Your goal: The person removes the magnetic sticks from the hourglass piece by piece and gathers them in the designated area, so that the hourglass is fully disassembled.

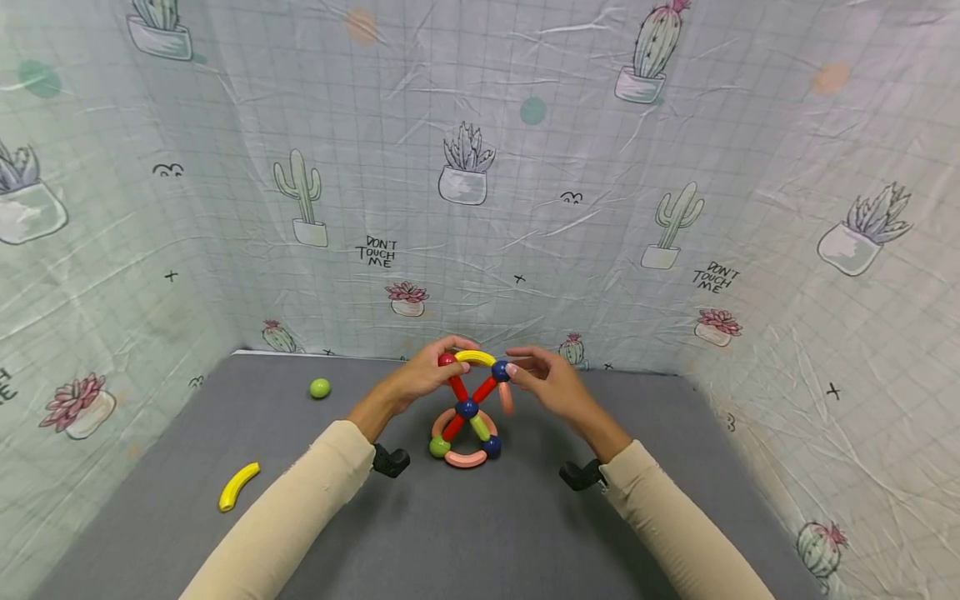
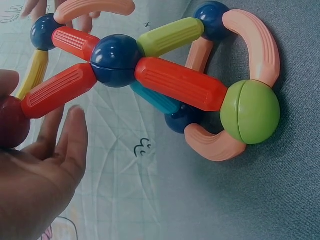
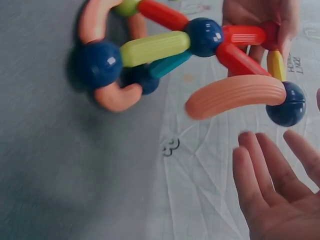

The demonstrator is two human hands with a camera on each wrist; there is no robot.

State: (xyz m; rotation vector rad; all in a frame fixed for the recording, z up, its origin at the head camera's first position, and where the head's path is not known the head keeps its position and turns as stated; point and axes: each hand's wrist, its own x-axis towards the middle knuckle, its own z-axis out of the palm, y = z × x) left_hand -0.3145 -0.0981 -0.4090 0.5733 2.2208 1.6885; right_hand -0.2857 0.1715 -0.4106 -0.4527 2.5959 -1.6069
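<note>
A ball-and-stick toy structure stands on the grey table, its dark blue centre ball [image 1: 467, 409] joining several straight rods. My left hand [image 1: 422, 372] grips the red ball [image 1: 447, 360] at the upper left, thumb in front. At the upper right, my right hand [image 1: 553, 383] has its thumb by a blue ball [image 1: 502, 371]; in the right wrist view its fingers [image 3: 252, 172] extend below that ball. A curved yellow rod [image 1: 476, 357] spans the two upper balls. From the blue one hangs a curved pink rod [image 3: 235, 95], its other end free. Curved pink rods [image 1: 466, 459] link the base balls.
On the left of the table lie a loose light green ball [image 1: 320, 388] and a loose curved yellow rod [image 1: 238, 487]. Behind the table hangs a wrinkled cactus-print sheet [image 1: 480, 242], which also covers both sides.
</note>
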